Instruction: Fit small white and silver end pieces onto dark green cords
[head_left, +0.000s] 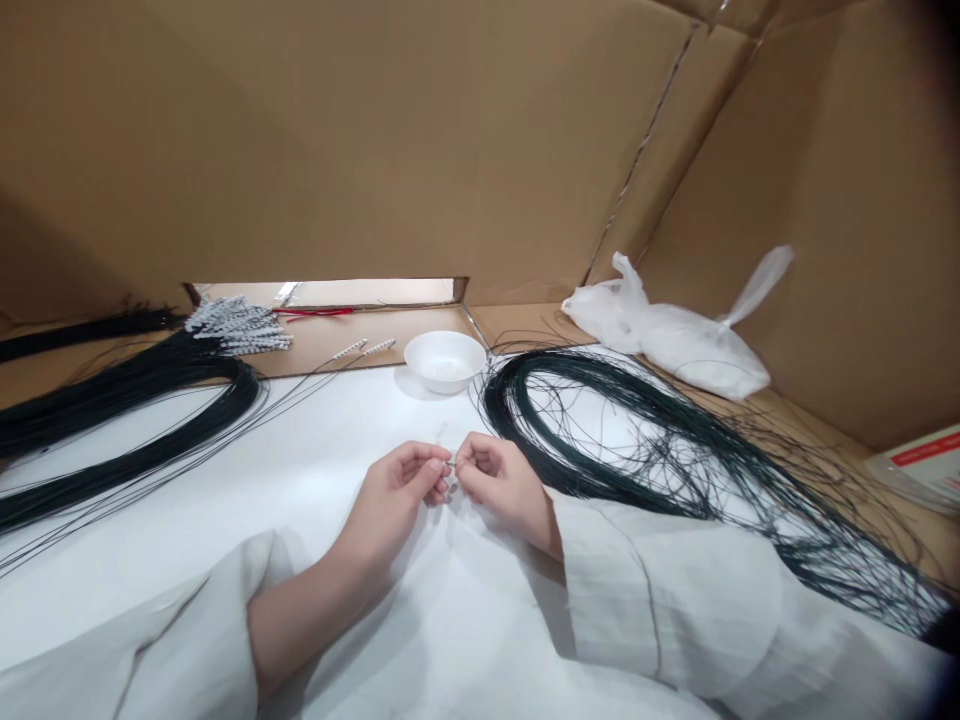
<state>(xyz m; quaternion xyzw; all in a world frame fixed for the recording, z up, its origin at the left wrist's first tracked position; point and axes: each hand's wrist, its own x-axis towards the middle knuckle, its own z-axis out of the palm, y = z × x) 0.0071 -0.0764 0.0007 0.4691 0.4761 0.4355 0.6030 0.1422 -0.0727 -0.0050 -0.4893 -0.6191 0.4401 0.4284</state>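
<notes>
My left hand [401, 485] and my right hand [506, 485] meet over the white tabletop [337, 430], fingertips almost touching. Both are closed in a pinch on a tiny dark piece [451, 463] that looks like the end of a thin wire; most of it is hidden by the fingers. Just beyond them stands a shallow white bowl [442, 380], its contents hard to make out. A large loop of dark thin wires [504, 400] lies right beside my right hand and runs under the right sleeve.
At left lies a bundle of dark wires [112, 370] with white beaded-looking ends [240, 325]. Two white-tipped wires [379, 347] reach near the bowl. Red strands [315, 312] lie behind. Tied white plastic bags [705, 345] sit back right. Cardboard walls [375, 150] enclose the table.
</notes>
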